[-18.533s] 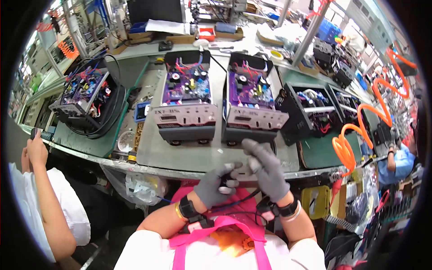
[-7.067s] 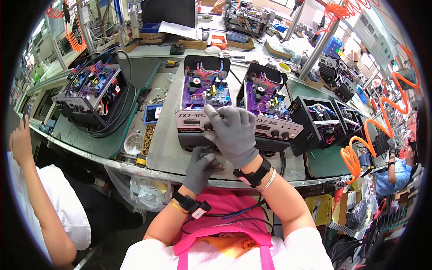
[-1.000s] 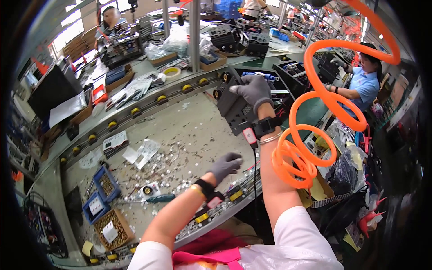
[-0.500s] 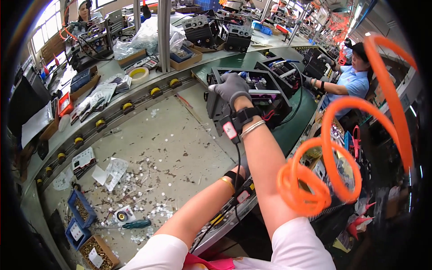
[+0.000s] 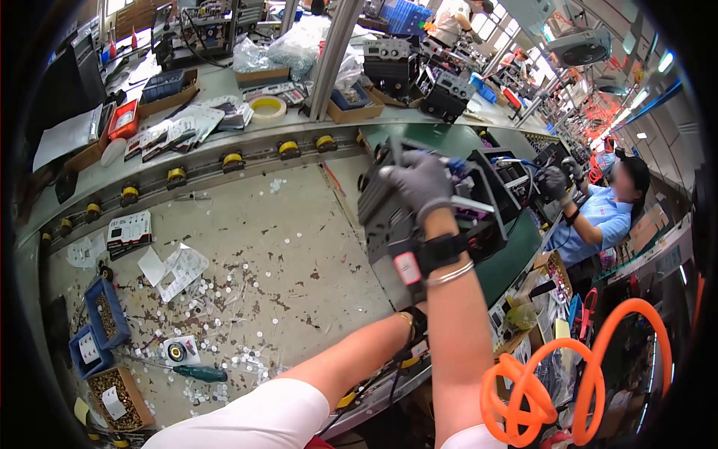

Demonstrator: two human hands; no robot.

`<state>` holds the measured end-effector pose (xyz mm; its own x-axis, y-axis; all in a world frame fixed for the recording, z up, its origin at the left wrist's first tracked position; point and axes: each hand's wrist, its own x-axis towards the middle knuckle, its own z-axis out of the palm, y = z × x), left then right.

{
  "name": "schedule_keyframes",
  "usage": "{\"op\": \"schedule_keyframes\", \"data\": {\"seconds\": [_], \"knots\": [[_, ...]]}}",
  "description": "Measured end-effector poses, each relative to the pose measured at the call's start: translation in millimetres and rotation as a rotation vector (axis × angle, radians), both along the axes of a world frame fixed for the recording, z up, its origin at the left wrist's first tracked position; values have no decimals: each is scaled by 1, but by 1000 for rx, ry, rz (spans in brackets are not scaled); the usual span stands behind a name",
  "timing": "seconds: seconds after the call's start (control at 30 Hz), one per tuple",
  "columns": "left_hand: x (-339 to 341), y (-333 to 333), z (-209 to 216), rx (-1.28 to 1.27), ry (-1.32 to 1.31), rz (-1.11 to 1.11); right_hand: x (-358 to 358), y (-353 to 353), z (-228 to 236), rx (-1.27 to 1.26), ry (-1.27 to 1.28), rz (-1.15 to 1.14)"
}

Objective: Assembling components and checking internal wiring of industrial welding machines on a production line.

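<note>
— Now, compared with a moment ago, what is changing around the dark machine unit (image 5: pixel 419 224)?

— It is sitting nearer the person than half a second back, and the view is swinging further toward the worn bench (image 5: pixel 247 247). The right hand (image 5: pixel 420 183), gloved in grey, is gripping the unit's top edge, fingers curled over it, just as it was doing a second ago. I judge that the unit is being pulled off the green line (image 5: pixel 508 262) and onto the bench edge, though it is not resting fully there yet.

— And the left hand?

— Its forearm is running under the right arm toward the unit's lower corner, but the hand itself is hiding behind the wrist band, so I cannot tell whether it is gripping or loose.

— Where is the unit lying exactly?

— It is tilting at the bench's right edge, between the bench and the green line, touching the next open unit (image 5: pixel 501 176) or just beside it; which, I cannot say.

— What are the containers holding?

— At the lower left, two blue bins (image 5: pixel 101 322) are sitting side by side; one is holding small brownish parts, the other a white slip. A cardboard tray (image 5: pixel 120 396) below them is carrying more small parts and a paper tag. A green-handled screwdriver (image 5: pixel 191 370) is lying just beside them among scattered white bits. Further back, a red tray (image 5: pixel 123 120) is holding white items.

— Anyone else working?

— A co-worker in blue (image 5: pixel 598 217) is handling another unit, well apart.
</note>
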<state>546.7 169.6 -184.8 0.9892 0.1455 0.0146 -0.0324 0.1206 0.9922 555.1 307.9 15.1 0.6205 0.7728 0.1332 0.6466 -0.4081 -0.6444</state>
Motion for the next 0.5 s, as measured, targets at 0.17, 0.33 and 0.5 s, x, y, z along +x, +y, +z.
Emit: {"op": "schedule_keyframes", "data": {"seconds": [0.17,0.33,0.5], "knots": [[10,2,-2,-17,3,-9,11,17,-13,-106,-185,30],[10,0,-2,-20,10,-2,9,18,-8,-169,-203,19],[6,-2,-3,-23,10,34,9,17,-13,-155,-88,157]]}}
